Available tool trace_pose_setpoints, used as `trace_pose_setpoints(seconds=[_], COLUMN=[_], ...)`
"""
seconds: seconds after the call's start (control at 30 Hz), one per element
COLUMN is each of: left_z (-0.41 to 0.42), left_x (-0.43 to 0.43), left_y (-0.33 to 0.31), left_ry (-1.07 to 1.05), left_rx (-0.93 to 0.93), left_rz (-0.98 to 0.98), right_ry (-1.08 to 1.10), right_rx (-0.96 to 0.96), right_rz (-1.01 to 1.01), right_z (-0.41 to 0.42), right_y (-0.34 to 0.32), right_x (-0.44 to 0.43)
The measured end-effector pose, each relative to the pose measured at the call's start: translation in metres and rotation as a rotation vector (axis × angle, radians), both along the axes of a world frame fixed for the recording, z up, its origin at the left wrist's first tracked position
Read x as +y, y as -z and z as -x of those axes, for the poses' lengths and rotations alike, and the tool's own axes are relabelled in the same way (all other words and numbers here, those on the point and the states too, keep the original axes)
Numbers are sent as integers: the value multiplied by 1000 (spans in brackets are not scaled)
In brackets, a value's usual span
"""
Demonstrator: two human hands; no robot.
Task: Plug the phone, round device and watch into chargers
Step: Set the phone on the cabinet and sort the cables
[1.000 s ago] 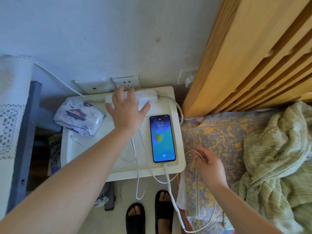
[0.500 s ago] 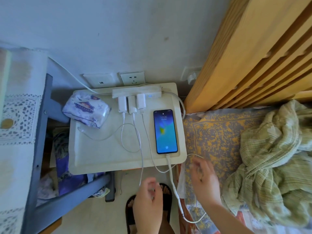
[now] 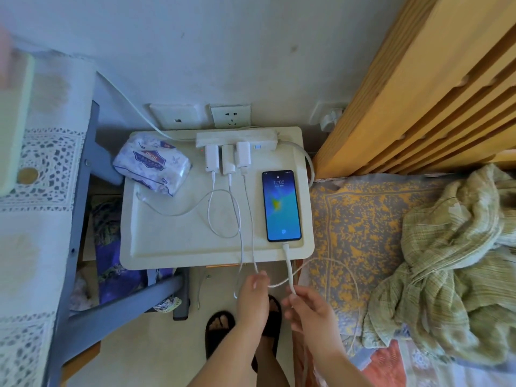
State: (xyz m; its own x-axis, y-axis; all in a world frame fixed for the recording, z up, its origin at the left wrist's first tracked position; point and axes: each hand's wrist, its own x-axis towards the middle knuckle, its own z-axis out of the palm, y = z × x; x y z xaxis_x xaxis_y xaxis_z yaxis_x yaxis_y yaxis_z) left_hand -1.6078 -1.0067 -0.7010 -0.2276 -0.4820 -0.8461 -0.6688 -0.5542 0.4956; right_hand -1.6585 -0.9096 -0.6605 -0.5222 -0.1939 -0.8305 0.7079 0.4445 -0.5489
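The phone (image 3: 281, 205) lies lit, face up at the tabletop's (image 3: 178, 247) 3 o'clock edge, a white cable (image 3: 288, 268) plugged into its 6 o'clock end. Below that edge, the left hand (image 3: 252, 296) pinches a thin white charger cable (image 3: 252, 247); the right hand (image 3: 310, 310) pinches the phone's cable

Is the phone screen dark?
No, the phone lies on the tray with its screen lit, showing 10:06, and a cable in its bottom end.
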Motion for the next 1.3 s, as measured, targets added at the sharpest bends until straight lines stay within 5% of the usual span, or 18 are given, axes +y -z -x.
trace_pose_setpoints(seconds=[0.23, 0.53, 0.7, 0.83, 1.03, 1.3], left_z=[-42, -52, -59, -62, -44, -19], left_x=[-10, 2, -1, -17, -67, -108], left_y=[13, 34, 14, -9, -39, -67], left_ry=[363, 424, 381, 292, 121, 2], left_rx=[-253, -303, -234, -151, -9, 95], left_rz=[254, -100, -123, 97, 370, 416], right_ry=[25, -40, -173, -309, -453, -562], right_rx=[-16, 26, 479, 863, 899, 718], right_rz=[-8, -33, -275, -130, -10, -274], right_z=[-5, -13, -20, -9, 30, 68], right_y=[4, 4, -2, -11, -12, -16], right_x=[-4, -9, -14, -43, -124, -186])
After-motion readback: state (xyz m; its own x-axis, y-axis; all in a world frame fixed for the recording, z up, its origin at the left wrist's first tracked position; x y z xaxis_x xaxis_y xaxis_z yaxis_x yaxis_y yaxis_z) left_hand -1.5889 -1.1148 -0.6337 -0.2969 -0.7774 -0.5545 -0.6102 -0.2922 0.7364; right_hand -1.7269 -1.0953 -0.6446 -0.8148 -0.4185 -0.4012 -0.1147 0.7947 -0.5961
